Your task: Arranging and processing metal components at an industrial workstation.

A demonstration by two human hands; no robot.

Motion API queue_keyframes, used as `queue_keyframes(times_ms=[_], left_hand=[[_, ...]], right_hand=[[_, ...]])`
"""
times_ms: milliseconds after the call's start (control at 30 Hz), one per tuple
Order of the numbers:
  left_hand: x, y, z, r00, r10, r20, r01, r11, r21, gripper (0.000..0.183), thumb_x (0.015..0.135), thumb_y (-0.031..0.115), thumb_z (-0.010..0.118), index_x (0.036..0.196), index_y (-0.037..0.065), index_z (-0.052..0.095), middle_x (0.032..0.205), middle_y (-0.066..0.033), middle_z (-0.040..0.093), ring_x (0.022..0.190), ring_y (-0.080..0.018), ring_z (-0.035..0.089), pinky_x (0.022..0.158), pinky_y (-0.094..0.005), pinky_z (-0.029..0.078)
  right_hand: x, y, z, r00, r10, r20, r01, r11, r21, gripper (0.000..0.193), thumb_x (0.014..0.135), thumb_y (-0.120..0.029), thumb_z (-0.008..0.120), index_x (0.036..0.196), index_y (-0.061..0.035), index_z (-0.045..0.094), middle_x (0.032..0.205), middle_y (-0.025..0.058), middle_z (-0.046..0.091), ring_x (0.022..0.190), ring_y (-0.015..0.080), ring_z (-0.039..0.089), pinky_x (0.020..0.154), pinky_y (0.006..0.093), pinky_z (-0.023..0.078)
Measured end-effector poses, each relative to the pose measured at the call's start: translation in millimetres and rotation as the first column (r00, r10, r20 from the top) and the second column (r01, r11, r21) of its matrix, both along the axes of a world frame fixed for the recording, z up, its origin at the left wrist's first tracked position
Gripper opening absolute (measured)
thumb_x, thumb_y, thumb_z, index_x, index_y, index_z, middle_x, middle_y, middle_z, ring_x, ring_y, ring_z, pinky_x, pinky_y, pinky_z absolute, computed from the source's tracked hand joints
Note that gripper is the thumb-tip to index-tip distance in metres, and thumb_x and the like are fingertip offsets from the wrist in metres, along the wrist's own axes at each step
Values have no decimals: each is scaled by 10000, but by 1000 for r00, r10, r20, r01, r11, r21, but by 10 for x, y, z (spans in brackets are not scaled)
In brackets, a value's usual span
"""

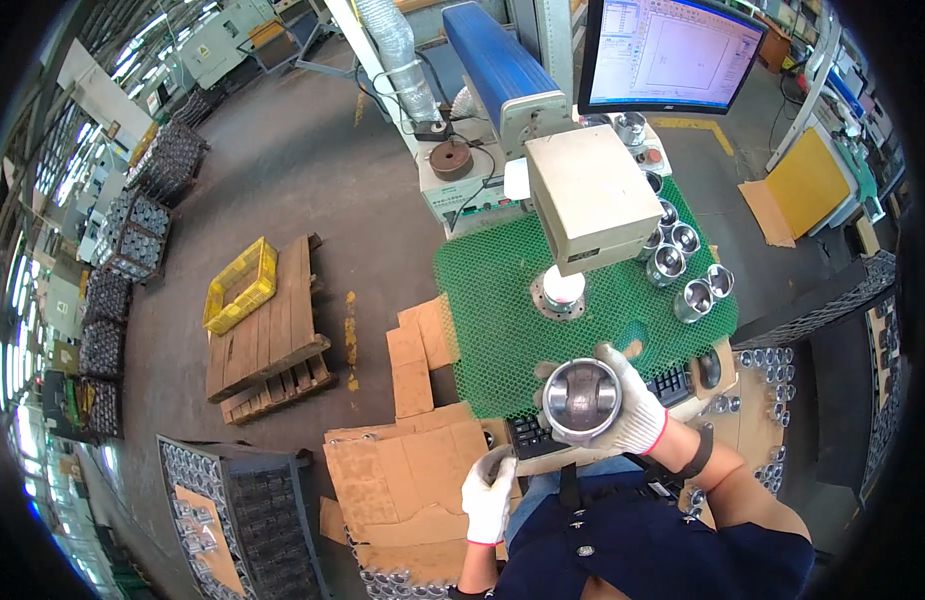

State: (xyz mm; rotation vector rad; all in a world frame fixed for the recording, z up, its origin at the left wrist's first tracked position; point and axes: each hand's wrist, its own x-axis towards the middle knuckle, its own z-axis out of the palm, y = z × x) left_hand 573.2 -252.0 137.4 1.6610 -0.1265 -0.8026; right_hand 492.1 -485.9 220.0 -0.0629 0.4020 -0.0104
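Piston (582, 400): axis toward camera, hollow-end first.

The room is a large workshop hall with a grey concrete floor (283, 180), which looks worn and slightly stained. Yellow painted markings (353, 345) run on it, and a yellow corner line (723, 135) lies at the upper right. On the left stands a wooden pallet (293, 305), with a yellow plastic crate (243, 284) upon it. Farther left, loaded metal cages (135, 240) form a row. Behind them are pale machine cabinets (218, 48). Bright strip lights (141, 42) shine at the upper left. At the right, a yellow board (809, 185) stands tilted above the floor.
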Motion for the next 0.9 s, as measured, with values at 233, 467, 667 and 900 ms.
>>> queue_keyframes(times_ms=[233, 467, 667, 900], left_hand=[[-2, 117, -105, 1000, -23, 18, 22, 998, 61, 283, 939, 90, 672, 1179, -59, 662, 1057, -111, 718, 963, -145, 659, 882, -275, 517], [144, -43, -282, 999, -40, 24, 38, 997, 73, 286, 917, 116, 710, 1159, -34, 680, 1029, -96, 726, 913, -127, 658, 843, -270, 523], [598, -719, -251, 687, -349, 637, 116, 918, 379, 500, 819, 280, 793, 1234, 42, 646, 1238, -189, 659, 1123, -305, 652, 970, -403, 514], [902, -2639, 220, 529, -803, 276, 418, 529, 738, 848, 738, 456, 829, 1421, 118, 456, 1461, -210, 471, 1301, -376, 497, 1067, -468, 460]], right_hand=[[39, 64, 79, 999, -23, 43, 17, 990, 140, 714, 939, -649, 518, 1334, -55, 548, 1312, 230, 583, 1160, 410, 601, 976, 534, 507], [-114, -150, 140, 999, -46, 26, 48, 994, -95, 700, 924, -556, 601, 1395, -50, 492, 1354, 220, 568, 1228, 358, 583, 1078, 555, 453], [-245, -410, 30, 990, -34, 139, 69, 965, -252, 724, 879, -351, 713, 1446, -14, 413, 1345, 195, 577, 1234, 316, 590, 1074, 502, 479], [-491, -750, -157, 977, -182, -109, 145, 947, -288, 796, 772, -370, 796, 1380, 9, 450, 1267, 252, 587, 1160, 365, 623, 1018, 488, 522]])
